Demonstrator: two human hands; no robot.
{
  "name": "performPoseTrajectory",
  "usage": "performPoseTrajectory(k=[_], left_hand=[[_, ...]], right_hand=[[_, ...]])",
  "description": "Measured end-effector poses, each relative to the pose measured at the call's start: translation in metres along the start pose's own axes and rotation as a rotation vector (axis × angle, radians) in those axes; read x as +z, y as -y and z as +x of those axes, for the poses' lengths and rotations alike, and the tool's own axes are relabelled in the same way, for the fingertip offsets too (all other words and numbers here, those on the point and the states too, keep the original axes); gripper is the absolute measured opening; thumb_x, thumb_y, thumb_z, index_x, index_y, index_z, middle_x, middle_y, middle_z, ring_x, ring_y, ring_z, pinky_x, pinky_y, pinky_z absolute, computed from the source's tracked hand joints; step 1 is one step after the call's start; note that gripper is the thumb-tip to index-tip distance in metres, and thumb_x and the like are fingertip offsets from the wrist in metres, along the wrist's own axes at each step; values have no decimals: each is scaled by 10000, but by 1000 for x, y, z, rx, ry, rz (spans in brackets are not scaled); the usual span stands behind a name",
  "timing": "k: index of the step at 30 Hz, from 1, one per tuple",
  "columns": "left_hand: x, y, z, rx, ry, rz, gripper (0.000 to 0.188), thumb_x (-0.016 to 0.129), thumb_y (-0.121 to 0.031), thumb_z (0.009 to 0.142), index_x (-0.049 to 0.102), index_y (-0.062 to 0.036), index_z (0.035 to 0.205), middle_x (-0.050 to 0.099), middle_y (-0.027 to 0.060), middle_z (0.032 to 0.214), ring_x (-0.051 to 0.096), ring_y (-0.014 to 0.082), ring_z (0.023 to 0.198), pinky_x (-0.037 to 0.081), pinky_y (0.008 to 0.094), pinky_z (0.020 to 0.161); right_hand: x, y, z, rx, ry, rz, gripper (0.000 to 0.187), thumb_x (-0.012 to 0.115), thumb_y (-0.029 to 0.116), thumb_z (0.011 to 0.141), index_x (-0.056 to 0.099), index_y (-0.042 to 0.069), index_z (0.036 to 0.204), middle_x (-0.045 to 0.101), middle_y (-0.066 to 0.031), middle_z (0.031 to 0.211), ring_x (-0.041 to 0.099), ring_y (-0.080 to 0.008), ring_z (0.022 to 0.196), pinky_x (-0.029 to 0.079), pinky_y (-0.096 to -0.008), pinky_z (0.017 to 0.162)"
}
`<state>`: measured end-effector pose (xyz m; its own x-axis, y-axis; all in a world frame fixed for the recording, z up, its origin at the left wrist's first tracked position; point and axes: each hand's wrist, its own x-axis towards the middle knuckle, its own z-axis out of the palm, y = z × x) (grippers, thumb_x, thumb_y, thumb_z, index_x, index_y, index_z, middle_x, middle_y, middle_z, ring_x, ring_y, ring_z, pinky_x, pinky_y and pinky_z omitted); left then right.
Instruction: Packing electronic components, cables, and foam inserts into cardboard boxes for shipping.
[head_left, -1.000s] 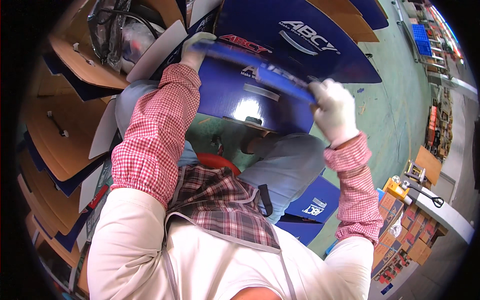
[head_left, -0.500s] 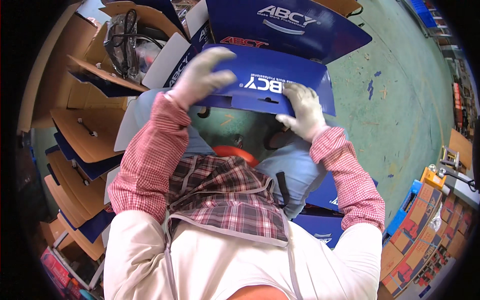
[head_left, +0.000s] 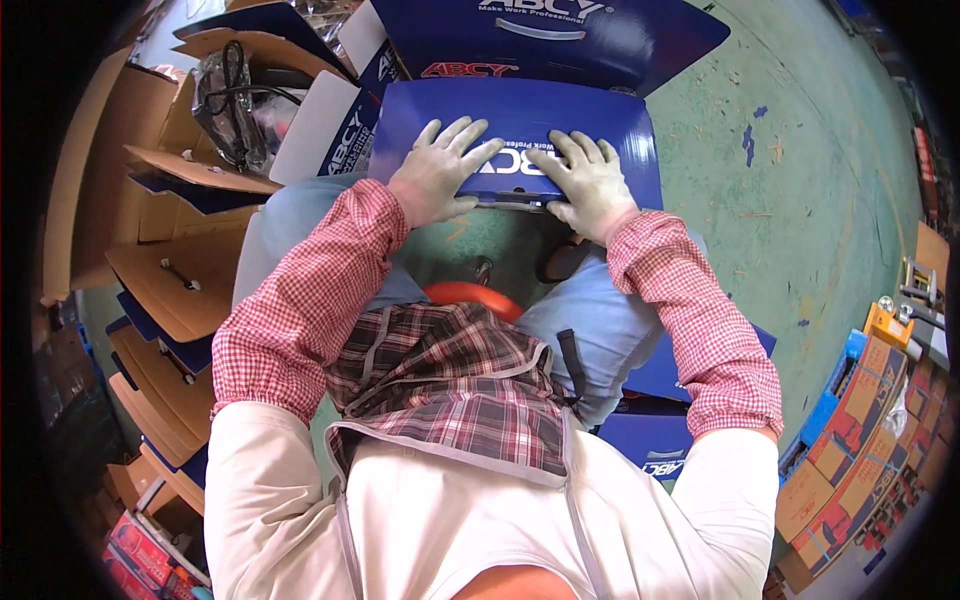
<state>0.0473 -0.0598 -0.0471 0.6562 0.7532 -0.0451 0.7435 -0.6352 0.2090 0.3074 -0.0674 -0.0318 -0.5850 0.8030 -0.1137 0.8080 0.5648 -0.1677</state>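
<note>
Blue box [head_left: 515,105]: it is at 12 o'clock, ahead of you.
Left hand [head_left: 438,178]: at 11 o'clock, gloved, you lay it flat upon the box top, fingers spread, grasping nothing.
Right hand [head_left: 592,182]: at 1 o'clock, gloved, equally flat there, without grasp.
Thumbs: perhaps they touch the front edge [head_left: 510,198]; I cannot tell surely.
Unclosed carton [head_left: 205,168]: at 10 o'clock, containing black cable [head_left: 262,87].

A workshop: stacked cartons [head_left: 842,440], green floor [head_left: 700,195] littered with scraps [head_left: 748,146]
</note>
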Motion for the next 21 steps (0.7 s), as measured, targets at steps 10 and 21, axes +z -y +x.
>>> performPoseTrajectory(k=[10,21], left_hand=[[14,-7,-6,-29,85,31,876,771,-300,753,312,-165,1488,297,149,1523,248,316,1435,199,532,1166],[25,-10,-7,75,100,127,816,723,-356,810,316,-115,1474,329,105,1514,278,257,1427,203,504,1170]], right_hand=[[5,3,-1,-24,82,-42,731,751,230,773,424,284,1425,373,-148,1472,356,-363,1364,287,-528,1112],[11,6,-3,-84,68,-114,680,701,186,803,433,305,1417,379,-150,1465,388,-385,1333,314,-546,1089]])
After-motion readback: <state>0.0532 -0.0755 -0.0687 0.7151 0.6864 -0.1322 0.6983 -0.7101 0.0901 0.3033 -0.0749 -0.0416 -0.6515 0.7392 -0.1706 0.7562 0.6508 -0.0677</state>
